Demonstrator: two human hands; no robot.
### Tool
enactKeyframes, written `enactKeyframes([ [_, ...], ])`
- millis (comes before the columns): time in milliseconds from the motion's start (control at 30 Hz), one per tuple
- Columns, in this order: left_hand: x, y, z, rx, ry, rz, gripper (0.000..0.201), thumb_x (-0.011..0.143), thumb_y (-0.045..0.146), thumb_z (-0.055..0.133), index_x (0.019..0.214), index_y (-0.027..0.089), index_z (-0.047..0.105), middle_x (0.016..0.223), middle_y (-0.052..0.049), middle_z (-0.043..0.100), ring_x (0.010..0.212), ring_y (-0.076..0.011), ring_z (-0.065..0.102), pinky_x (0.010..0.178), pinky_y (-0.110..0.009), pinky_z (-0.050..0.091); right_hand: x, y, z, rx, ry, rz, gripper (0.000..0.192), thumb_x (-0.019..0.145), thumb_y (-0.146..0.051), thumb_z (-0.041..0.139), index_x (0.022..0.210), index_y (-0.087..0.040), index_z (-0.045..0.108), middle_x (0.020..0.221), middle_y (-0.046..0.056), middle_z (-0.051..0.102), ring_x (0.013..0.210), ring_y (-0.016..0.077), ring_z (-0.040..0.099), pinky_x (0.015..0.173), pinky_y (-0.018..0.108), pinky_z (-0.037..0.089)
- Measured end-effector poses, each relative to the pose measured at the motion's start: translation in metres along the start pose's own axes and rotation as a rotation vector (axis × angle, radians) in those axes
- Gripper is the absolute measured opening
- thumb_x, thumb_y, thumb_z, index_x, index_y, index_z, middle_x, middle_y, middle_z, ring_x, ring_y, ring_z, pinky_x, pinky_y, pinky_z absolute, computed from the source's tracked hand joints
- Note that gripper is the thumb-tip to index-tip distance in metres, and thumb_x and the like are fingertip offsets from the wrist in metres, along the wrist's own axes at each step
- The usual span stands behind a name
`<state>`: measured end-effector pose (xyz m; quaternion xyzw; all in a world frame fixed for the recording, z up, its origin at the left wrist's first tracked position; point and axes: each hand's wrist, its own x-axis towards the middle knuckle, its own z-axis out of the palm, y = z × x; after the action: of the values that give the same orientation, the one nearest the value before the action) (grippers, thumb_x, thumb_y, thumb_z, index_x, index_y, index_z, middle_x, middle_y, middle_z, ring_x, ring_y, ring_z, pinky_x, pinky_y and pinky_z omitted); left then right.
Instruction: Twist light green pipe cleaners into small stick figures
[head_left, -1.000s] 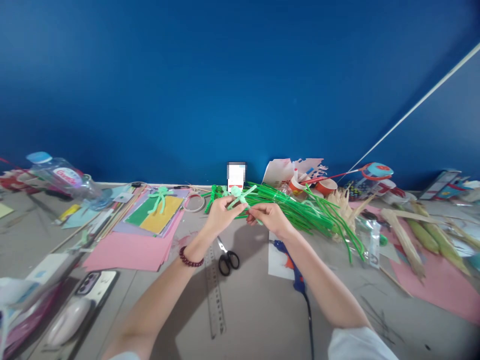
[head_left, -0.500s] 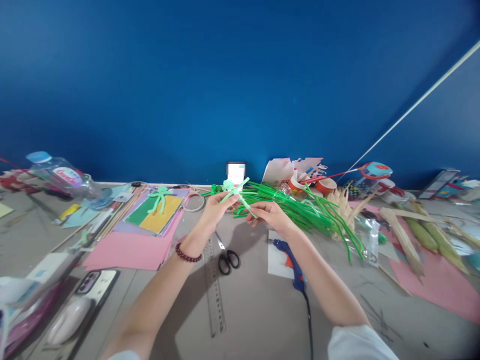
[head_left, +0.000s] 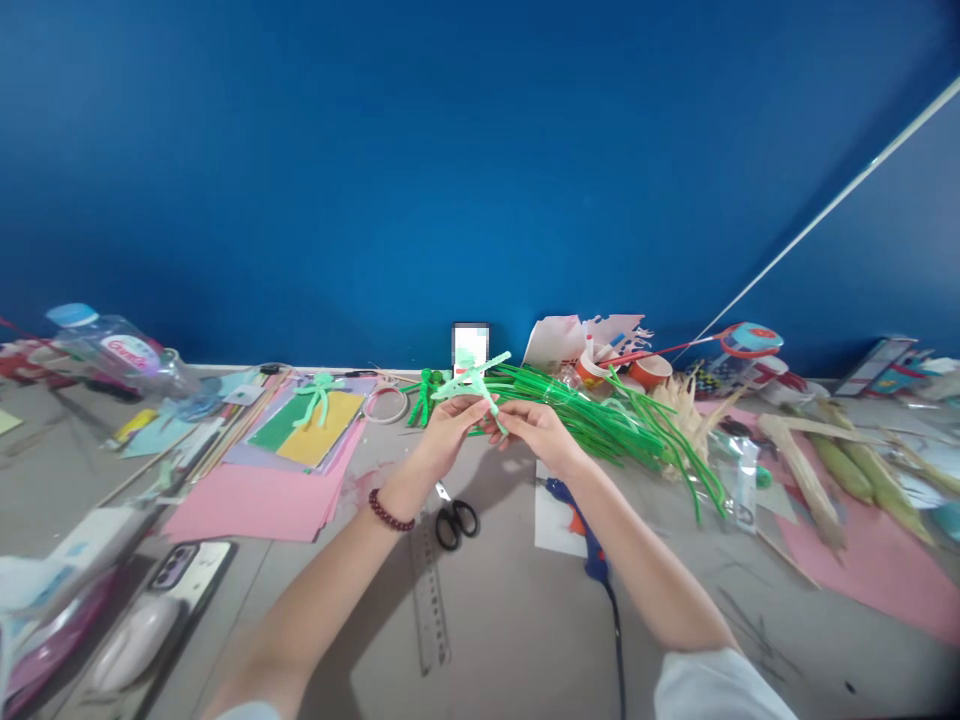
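Note:
Between my hands is a pale green pipe-cleaner figure (head_left: 472, 376) with arms spread sideways. My left hand (head_left: 448, 432), with a dark red bead bracelet (head_left: 391, 511) on its wrist, pinches it near the lower body. My right hand (head_left: 534, 432) has its fingers closed on the lower end of the figure. Just behind lies a bundle of green pipe cleaners (head_left: 577, 410). A similar pale green figure (head_left: 318, 398) rests on coloured sheets at the left, and a darker green one (head_left: 426, 396) is near the wall.
Black-handled scissors (head_left: 456, 524) and a clear ruler (head_left: 429, 605) lie below my hands. A blue glue gun (head_left: 589, 535) with its cord is beside my right forearm. Pink paper (head_left: 247, 500), a phone (head_left: 196, 570) and a plastic bottle (head_left: 124, 350) are leftward; corn husks (head_left: 806, 480) lie rightward.
My left hand has moved slightly right and down, closer to my right hand, and its grip is lower on the figure. The figure has turned, its arms now lying more level.

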<state>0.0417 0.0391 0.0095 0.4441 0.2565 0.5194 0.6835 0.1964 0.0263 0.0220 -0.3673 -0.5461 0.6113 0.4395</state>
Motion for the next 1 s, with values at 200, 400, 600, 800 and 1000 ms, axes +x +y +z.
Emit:
enactKeyframes([
  [200, 0.001, -0.003, -0.004, 0.063, 0.144, 0.016, 0.021, 0.065, 0.033, 0.076, 0.071, 0.015, 0.069, 0.057, 0.002, 0.058, 0.049, -0.0092, 0.050, 0.050, -0.025, 0.041, 0.000, 0.006, 0.004, -0.091, 0.002, 0.020, 0.029, 0.074, -0.044, 0.067, 0.085, -0.018, 0.070, 0.072, 0.002, 0.069, 0.064, 0.0147, 0.064, 0.058, 0.025, 0.051],
  [400, 0.001, 0.001, -0.002, 0.184, 0.196, 0.074, 0.024, 0.058, 0.034, 0.079, 0.060, 0.015, 0.065, 0.063, 0.000, 0.063, 0.059, -0.0103, 0.054, 0.057, -0.023, 0.042, 0.002, 0.007, -0.002, -0.183, 0.084, -0.036, 0.028, 0.076, -0.045, 0.064, 0.081, -0.018, 0.070, 0.068, 0.001, 0.066, 0.063, 0.0143, 0.062, 0.056, 0.025, 0.050],
  [600, -0.001, 0.003, 0.001, 0.301, 0.142, 0.056, 0.023, 0.065, 0.036, 0.075, 0.063, 0.015, 0.066, 0.060, 0.002, 0.058, 0.057, -0.0085, 0.049, 0.057, -0.021, 0.041, 0.004, 0.008, -0.001, -0.081, 0.221, -0.058, 0.029, 0.069, -0.043, 0.070, 0.086, -0.020, 0.069, 0.079, 0.002, 0.067, 0.072, 0.0164, 0.062, 0.053, 0.025, 0.049],
  [800, -0.003, 0.002, 0.003, 0.310, 0.025, -0.035, 0.034, 0.071, 0.045, 0.068, 0.062, 0.014, 0.061, 0.051, 0.003, 0.052, 0.048, -0.0082, 0.047, 0.050, -0.022, 0.040, 0.004, 0.007, -0.001, -0.005, 0.244, 0.026, 0.031, 0.065, -0.042, 0.074, 0.084, -0.018, 0.069, 0.071, 0.001, 0.066, 0.063, 0.0129, 0.059, 0.051, 0.023, 0.043],
  [1000, -0.006, 0.004, 0.007, 0.267, -0.008, -0.081, 0.037, 0.075, 0.049, 0.063, 0.070, 0.013, 0.066, 0.061, -0.002, 0.062, 0.057, -0.0122, 0.056, 0.056, -0.025, 0.045, 0.004, 0.008, -0.002, 0.045, 0.188, 0.033, 0.026, 0.066, -0.038, 0.075, 0.081, -0.017, 0.068, 0.060, -0.002, 0.062, 0.052, 0.0103, 0.056, 0.051, 0.024, 0.039],
])
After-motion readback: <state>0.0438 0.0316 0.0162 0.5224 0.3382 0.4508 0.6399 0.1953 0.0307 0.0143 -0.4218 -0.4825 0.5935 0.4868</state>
